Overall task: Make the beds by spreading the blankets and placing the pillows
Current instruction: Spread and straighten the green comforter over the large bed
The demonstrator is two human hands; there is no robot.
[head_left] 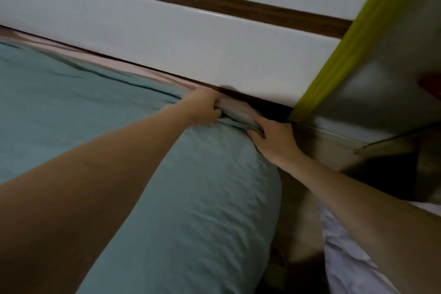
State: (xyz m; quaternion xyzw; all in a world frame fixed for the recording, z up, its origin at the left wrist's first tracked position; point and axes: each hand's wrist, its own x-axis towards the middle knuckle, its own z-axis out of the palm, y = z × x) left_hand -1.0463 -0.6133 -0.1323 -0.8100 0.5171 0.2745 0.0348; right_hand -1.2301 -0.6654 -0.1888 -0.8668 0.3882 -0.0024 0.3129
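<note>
Soft, light, crinkled teal-green blanket (186, 186): likely drapes and bunches, best taken along its top hem. Left hand (202, 107) and right hand (274, 141), fingers clenched on that hem near the glossy white headboard (167, 38).

Our fingers (216, 105) hold the teal quilted fabric blanket (202, 186) at its top edge; behind them runs the white glossy headboard (167, 43), the yellow-green curtain strip (334, 64) to their right.
</note>
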